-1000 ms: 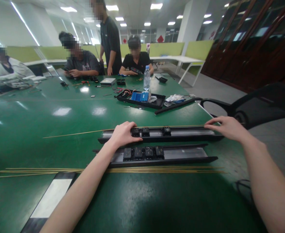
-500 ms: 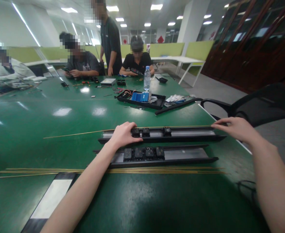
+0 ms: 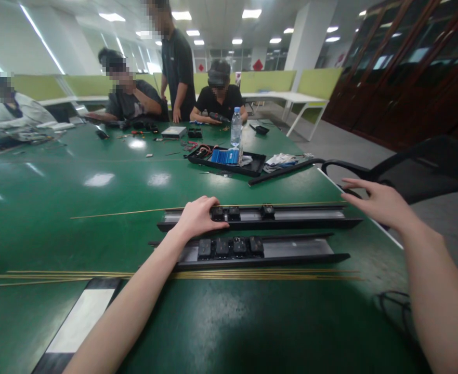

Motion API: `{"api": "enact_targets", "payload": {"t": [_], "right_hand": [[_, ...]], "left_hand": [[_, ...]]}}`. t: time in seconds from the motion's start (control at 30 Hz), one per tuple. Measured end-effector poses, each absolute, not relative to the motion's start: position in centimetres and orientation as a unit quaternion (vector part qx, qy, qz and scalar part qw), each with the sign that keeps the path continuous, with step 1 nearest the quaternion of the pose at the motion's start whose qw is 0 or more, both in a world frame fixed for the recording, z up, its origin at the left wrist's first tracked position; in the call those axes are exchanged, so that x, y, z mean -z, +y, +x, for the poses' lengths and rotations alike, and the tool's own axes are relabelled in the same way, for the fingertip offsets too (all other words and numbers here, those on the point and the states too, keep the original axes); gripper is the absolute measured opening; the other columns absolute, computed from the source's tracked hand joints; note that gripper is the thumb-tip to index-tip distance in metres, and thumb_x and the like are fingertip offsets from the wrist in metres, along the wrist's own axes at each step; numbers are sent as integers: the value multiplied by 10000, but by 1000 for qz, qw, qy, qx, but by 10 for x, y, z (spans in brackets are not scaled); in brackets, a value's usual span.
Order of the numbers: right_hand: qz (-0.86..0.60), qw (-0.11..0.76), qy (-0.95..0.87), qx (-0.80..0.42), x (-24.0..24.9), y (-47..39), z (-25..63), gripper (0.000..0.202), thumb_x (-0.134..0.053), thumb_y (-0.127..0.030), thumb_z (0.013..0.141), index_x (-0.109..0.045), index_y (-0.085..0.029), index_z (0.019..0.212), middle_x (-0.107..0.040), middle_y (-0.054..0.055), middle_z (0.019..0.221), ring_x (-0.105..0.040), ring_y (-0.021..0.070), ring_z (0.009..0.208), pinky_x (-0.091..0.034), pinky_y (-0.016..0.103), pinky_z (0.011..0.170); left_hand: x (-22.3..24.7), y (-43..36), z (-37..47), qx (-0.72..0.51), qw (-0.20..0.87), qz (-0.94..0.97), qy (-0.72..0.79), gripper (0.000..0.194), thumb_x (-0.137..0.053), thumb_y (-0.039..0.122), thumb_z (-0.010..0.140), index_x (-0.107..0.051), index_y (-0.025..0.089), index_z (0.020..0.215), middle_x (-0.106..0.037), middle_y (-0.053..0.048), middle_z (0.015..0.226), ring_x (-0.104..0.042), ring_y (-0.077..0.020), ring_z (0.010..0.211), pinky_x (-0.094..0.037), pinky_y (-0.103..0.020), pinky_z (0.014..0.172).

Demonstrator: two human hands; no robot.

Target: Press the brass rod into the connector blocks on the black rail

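My left hand [image 3: 199, 215] is clasped over the left part of a long black channel [image 3: 306, 225], thumb on its near wall and fingers over its far side. Small black blocks [image 3: 267, 211] sit in that channel. A thin brass-coloured rod [image 3: 115, 213] runs along the far wall, partly hidden behind my left hand, and sticks out to the left. Just off the rod's right end, my right hand [image 3: 380, 201] hovers with thumb and fingers apart, holding nothing. A second black channel [image 3: 302, 258] with several black blocks [image 3: 222, 247] lies nearer to me.
Several brass-coloured rods [image 3: 271, 274] lie in front of the channels. A black-and-white flat piece [image 3: 82, 317] is at lower left. Beyond are a black tray [image 3: 256, 165], a water bottle [image 3: 236, 127], gloves [image 3: 281, 162] and co-workers. A chair [image 3: 427, 166] stands right.
My right hand has let go of the rod's right end; its fingers have spread and lifted slightly. My left hand stays put. A seated co-worker at the back has shifted their arms.
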State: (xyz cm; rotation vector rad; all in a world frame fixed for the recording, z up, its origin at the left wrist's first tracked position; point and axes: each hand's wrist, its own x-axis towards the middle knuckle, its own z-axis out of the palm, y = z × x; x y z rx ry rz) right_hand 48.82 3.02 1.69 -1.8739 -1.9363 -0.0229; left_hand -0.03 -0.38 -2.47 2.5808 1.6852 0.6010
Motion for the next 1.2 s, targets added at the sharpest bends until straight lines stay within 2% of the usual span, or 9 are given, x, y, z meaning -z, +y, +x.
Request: {"api": "enact_targets", "payload": {"t": [0.2, 0.33, 0.5, 0.63, 0.73, 1.2], "right_hand": [[-521, 279, -806, 35, -14, 30, 424, 539, -572, -433, 902, -575, -225, 1399, -699, 104, 1245, -616, 292, 1117, -475, 434, 967], [-439, 274, -855, 28, -4, 26, 382, 542, -543, -376, 938, -507, -254, 1464, -700, 81, 1242, -614, 285, 1158, -502, 462, 976], [-409, 228, -883, 36, 13, 20, 355, 445, -504, -323, 973, -574, -214, 1398, -712, 101, 1196, -647, 267, 1061, -508, 454, 948], [-412, 220, -883, 49, 23, 20, 349, 298, -498, -289, 982, -699, -200, 1184, -751, 84, 1078, -664, 258, 988, -505, 433, 903], [-421, 235, -875, 47, 26, 22, 348, 258, -489, -262, 984, -723, -199, 1073, -764, 68, 1030, -670, 248, 950, -499, 422, 877], [-431, 243, -868, 42, 31, 24, 348, 278, -471, -238, 985, -735, -206, 1066, -763, 74, 998, -662, 243, 933, -499, 402, 840]], "left_hand": [[24, -4, 0, -188, -13, 824, 534, 612, -686, 723, 722, -632, 228, 1078, -707, -69, 1043, -669, -267, 982, -501, -350, 784], [26, -3, -1, -190, -27, 827, 529, 621, -684, 728, 723, -637, 220, 1077, -708, -67, 1025, -671, -263, 960, -503, -350, 776], [26, -2, -1, -188, -45, 833, 518, 633, -682, 740, 716, -649, 205, 1052, -708, -80, 978, -666, -273, 938, -499, -372, 808], [26, -1, 0, -194, -48, 834, 515, 628, -690, 735, 713, -653, 201, 1042, -707, -83, 969, -664, -278, 933, -497, -379, 815], [27, -1, 0, -198, -38, 833, 515, 631, -690, 734, 713, -649, 203, 1051, -704, -78, 970, -665, -271, 922, -499, -368, 790], [28, -1, -1, -196, -35, 832, 519, 621, -682, 732, 724, -647, 210, 1059, -706, -78, 976, -669, -263, 912, -500, -361, 769]]}}
